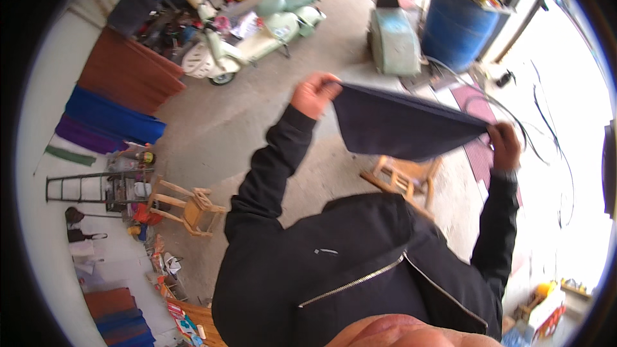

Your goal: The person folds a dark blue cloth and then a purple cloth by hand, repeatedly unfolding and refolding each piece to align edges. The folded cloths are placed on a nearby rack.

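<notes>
A dark cloth (405, 127) hangs spread between my two hands. My left hand (312, 96) pinches one upper corner between thumb and fingers. The opposite corner is in my right hand (505, 145), lower in the picture. Along the top the edge is pulled fairly straight, and the rest drops in a smooth panel. Behind and below the cloth stands a wooden chair (402, 178), partly hidden by it. Both arms reach out in the black sleeves of an unzipped jacket (299, 270).
A pale green scooter (270, 33) stands ahead on the concrete floor, near a worn greenish machine (395, 41) and a blue barrel (458, 26). Brown cloths (127, 70) and blue cloths (113, 113) hang along the left wall. Another wooden chair (193, 209) stands left. Hoses (511, 115) trail at right.
</notes>
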A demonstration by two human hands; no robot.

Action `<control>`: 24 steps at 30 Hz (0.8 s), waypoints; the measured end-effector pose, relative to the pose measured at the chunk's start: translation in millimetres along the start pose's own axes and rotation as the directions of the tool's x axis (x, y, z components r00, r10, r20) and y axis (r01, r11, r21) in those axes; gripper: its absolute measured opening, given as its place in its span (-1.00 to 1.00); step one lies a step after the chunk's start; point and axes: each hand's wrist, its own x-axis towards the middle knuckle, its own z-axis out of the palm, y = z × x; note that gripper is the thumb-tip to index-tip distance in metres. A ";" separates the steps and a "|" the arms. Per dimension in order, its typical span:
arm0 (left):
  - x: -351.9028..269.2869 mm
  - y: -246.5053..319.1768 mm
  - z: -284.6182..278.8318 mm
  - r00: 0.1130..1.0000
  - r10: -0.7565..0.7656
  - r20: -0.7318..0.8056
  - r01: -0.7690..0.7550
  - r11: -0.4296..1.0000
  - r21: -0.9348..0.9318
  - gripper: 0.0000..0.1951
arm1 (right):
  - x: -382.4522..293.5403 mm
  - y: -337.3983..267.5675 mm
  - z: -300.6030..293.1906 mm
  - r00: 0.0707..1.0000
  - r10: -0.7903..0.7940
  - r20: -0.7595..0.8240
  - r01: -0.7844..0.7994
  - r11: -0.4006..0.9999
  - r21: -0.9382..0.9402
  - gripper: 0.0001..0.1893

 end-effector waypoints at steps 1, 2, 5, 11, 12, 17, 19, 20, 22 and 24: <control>-2.2 3.1 -3.1 0.999 0.034 -0.040 -0.033 0.999 0.041 -0.86 | 7.3 -2.5 4.8 0.999 -0.034 0.000 0.034 0.998 0.056 -0.86; -5.8 8.2 -7.5 0.996 0.067 -0.054 -0.063 0.996 0.070 -0.86 | 13.5 -5.7 5.6 0.999 -0.052 0.010 0.052 0.999 0.005 -0.86; -14.5 30.8 -18.5 0.989 0.093 -0.115 -0.082 0.992 0.095 -0.86 | 36.7 -15.2 11.1 0.994 -0.095 0.046 0.092 0.994 0.054 -0.87; -23.5 76.5 -40.3 0.979 0.137 -0.151 -0.116 0.983 0.142 -0.79 | 82.1 -37.5 17.2 0.981 -0.176 0.078 0.158 0.968 0.193 -0.86; -23.7 80.0 -43.2 0.975 0.146 -0.166 -0.120 0.981 0.154 -0.79 | 88.5 -40.1 20.9 0.981 -0.183 0.073 0.167 0.969 0.185 -0.85; -33.4 81.8 -50.0 0.964 0.120 -0.238 -0.086 0.985 0.147 -0.78 | 104.4 -42.2 38.4 0.962 -0.250 0.111 0.219 0.947 0.234 -0.84; -40.9 78.3 -48.6 0.959 0.093 -0.269 -0.053 0.987 0.153 -0.78 | 104.8 -38.0 46.0 0.959 -0.252 0.132 0.217 0.948 0.233 -0.84; -45.5 76.2 -46.7 0.954 0.089 -0.286 -0.046 0.987 0.152 -0.78 | 103.4 -35.5 48.8 0.964 -0.225 0.141 0.196 0.961 0.194 -0.84; -55.6 73.1 -42.9 0.949 0.069 -0.307 -0.020 0.987 0.160 -0.77 | 98.5 -30.7 53.4 0.965 -0.218 0.148 0.194 0.968 0.159 -0.84; -65.1 71.8 -40.1 0.951 0.063 -0.304 -0.006 0.983 0.183 -0.78 | 91.9 -28.4 54.6 0.963 -0.225 0.149 0.210 0.971 0.111 -0.85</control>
